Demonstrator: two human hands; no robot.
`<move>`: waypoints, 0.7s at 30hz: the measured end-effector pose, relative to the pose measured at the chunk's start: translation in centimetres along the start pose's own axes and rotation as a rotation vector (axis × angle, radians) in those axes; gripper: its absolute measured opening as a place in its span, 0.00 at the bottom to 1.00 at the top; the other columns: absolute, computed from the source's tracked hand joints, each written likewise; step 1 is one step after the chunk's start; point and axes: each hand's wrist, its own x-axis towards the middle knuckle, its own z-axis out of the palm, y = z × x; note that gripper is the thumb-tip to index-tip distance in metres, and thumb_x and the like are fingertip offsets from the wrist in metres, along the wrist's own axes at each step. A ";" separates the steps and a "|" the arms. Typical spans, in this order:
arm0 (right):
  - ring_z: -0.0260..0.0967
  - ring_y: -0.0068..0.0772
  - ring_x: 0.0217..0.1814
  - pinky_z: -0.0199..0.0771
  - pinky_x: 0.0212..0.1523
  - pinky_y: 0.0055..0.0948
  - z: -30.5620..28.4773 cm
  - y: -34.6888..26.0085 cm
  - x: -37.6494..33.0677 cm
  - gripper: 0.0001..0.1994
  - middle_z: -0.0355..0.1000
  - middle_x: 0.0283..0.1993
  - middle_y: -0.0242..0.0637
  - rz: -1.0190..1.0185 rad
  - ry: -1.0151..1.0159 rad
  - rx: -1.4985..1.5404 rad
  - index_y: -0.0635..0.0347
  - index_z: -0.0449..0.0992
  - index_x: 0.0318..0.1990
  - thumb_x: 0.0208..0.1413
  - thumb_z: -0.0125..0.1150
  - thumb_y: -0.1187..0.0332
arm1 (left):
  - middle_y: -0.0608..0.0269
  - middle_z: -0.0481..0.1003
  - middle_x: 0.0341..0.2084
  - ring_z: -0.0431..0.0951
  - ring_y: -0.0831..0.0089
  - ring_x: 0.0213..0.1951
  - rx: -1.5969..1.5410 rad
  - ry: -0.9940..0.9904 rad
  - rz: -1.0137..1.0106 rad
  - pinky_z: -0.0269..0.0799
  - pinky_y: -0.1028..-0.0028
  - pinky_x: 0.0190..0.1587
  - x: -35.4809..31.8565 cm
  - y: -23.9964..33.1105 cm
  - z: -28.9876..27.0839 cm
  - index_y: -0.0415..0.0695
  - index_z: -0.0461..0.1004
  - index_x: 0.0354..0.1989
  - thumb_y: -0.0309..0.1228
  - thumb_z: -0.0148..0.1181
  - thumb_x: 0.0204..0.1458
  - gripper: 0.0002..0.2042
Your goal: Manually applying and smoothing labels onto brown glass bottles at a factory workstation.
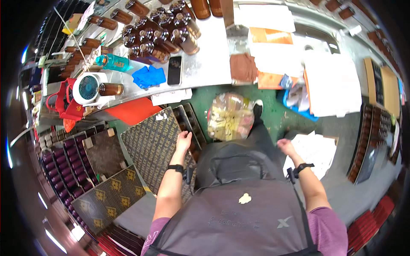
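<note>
At the far left of the frame, rows of dark purple-capped bottles sit packed in trays; keep your feet and knees away from them. Just right of these, your left hand rests on the upper right edge of a dark patterned board, fingers curled over the rim in a loose hold; grip it with the full hand before lifting, and I judge a tilt would let it slide onto the tray beside it. The board lies at centre left, flat, slightly angled, brown-black with a repeating light print, corners intact; a second like board lies lower left. At centre right, your right hand hangs free above the green floor, fingers loosely bent, holding nothing; bring it to the board's opposite edge.
</note>
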 end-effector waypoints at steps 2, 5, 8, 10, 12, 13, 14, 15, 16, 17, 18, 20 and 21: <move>0.75 0.27 0.33 0.77 0.33 0.28 1.9 -1.8 2.5 0.15 0.78 0.34 0.35 -0.245 -0.020 -0.168 0.59 0.80 0.44 0.61 0.61 0.57 | 0.46 0.80 0.42 0.79 0.54 0.51 0.126 -0.035 0.056 0.72 0.62 0.54 -1.2 -1.2 -0.5 0.42 0.79 0.49 0.48 0.58 0.57 0.22; 0.74 0.29 0.27 0.76 0.29 0.30 -6.2 -5.5 2.0 0.18 0.76 0.30 0.33 0.052 -0.298 -0.083 0.60 0.80 0.44 0.61 0.60 0.52 | 0.45 0.79 0.47 0.77 0.52 0.54 0.255 -0.271 -0.052 0.70 0.63 0.57 -3.8 6.3 1.8 0.40 0.78 0.51 0.51 0.57 0.57 0.26; 0.73 0.30 0.28 0.77 0.29 0.32 -7.6 -8.6 1.4 0.23 0.74 0.30 0.34 0.314 -0.416 0.072 0.60 0.79 0.44 0.62 0.57 0.46 | 0.44 0.78 0.49 0.75 0.51 0.56 0.213 -0.095 -0.017 0.69 0.62 0.59 -3.7 11.0 -1.3 0.40 0.77 0.52 0.50 0.57 0.57 0.26; 0.75 0.33 0.32 0.78 0.33 0.34 -8.2 -4.3 1.9 0.25 0.75 0.33 0.37 0.300 -0.433 0.028 0.61 0.78 0.46 0.62 0.56 0.44 | 0.43 0.77 0.49 0.75 0.51 0.56 0.149 -0.050 -0.003 0.69 0.61 0.60 -2.5 12.1 -2.9 0.39 0.78 0.51 0.50 0.57 0.57 0.25; 0.76 0.36 0.36 0.80 0.37 0.37 -9.3 -5.6 2.4 0.27 0.75 0.38 0.40 0.281 -0.461 -0.062 0.63 0.75 0.50 0.62 0.55 0.43 | 0.43 0.75 0.52 0.74 0.51 0.57 0.252 -0.058 -0.043 0.69 0.61 0.60 -1.7 13.3 -4.7 0.39 0.77 0.53 0.50 0.59 0.56 0.26; 0.76 0.38 0.39 0.81 0.39 0.39 -10.3 -7.7 1.4 0.29 0.75 0.40 0.41 0.307 -0.466 -0.061 0.63 0.73 0.53 0.62 0.55 0.43 | 0.44 0.74 0.53 0.73 0.51 0.57 0.341 -0.061 0.005 0.68 0.61 0.61 -1.1 14.0 -5.2 0.38 0.76 0.53 0.49 0.60 0.55 0.27; 0.77 0.40 0.39 0.82 0.39 0.41 -10.1 -6.5 2.5 0.31 0.76 0.41 0.41 0.394 -0.433 0.164 0.63 0.70 0.57 0.62 0.56 0.42 | 0.44 0.74 0.53 0.73 0.51 0.58 0.353 -0.083 0.070 0.68 0.61 0.61 0.0 15.0 -5.0 0.38 0.76 0.53 0.50 0.60 0.55 0.28; 0.77 0.40 0.39 0.82 0.39 0.41 -11.1 -7.4 2.8 0.31 0.76 0.41 0.41 0.391 -0.426 0.169 0.63 0.70 0.57 0.62 0.56 0.42 | 0.45 0.74 0.54 0.72 0.51 0.58 0.383 -0.106 0.139 0.68 0.61 0.61 1.0 15.6 -5.6 0.37 0.76 0.53 0.51 0.61 0.54 0.28; 0.77 0.40 0.39 0.82 0.39 0.41 -11.7 -8.5 3.4 0.31 0.76 0.41 0.41 0.355 -0.374 0.186 0.63 0.70 0.57 0.61 0.56 0.42 | 0.45 0.74 0.54 0.72 0.50 0.58 0.411 -0.175 0.166 0.68 0.60 0.61 2.2 16.3 -5.3 0.37 0.76 0.53 0.52 0.61 0.53 0.29; 0.77 0.40 0.39 0.82 0.38 0.41 -11.6 -10.1 4.2 0.31 0.76 0.40 0.40 0.315 -0.318 0.220 0.63 0.71 0.57 0.61 0.56 0.42 | 0.45 0.73 0.55 0.72 0.50 0.58 0.454 -0.243 0.203 0.68 0.60 0.61 3.8 17.8 -4.6 0.37 0.76 0.53 0.52 0.61 0.52 0.30; 0.78 0.39 0.39 0.82 0.38 0.41 -11.4 -11.8 4.3 0.31 0.76 0.40 0.41 0.277 -0.249 0.172 0.64 0.71 0.56 0.61 0.56 0.42 | 0.44 0.73 0.55 0.72 0.49 0.58 0.487 -0.311 0.318 0.68 0.60 0.62 5.0 20.1 -4.2 0.37 0.76 0.53 0.52 0.62 0.51 0.31; 0.79 0.41 0.42 0.82 0.42 0.39 -10.1 -10.0 6.6 0.32 0.77 0.42 0.47 -0.037 -0.018 -0.309 0.65 0.72 0.56 0.60 0.56 0.42 | 0.44 0.73 0.55 0.72 0.49 0.59 0.519 -0.488 0.525 0.68 0.59 0.61 7.9 23.5 -2.8 0.38 0.74 0.55 0.47 0.65 0.49 0.29; 0.77 0.48 0.46 0.79 0.48 0.42 -9.0 -13.1 6.5 0.31 0.76 0.46 0.51 -0.044 0.055 -0.358 0.65 0.72 0.56 0.60 0.56 0.43 | 0.44 0.74 0.54 0.72 0.50 0.59 0.548 -0.489 0.659 0.69 0.58 0.60 8.1 25.3 -2.9 0.39 0.74 0.55 0.41 0.66 0.49 0.27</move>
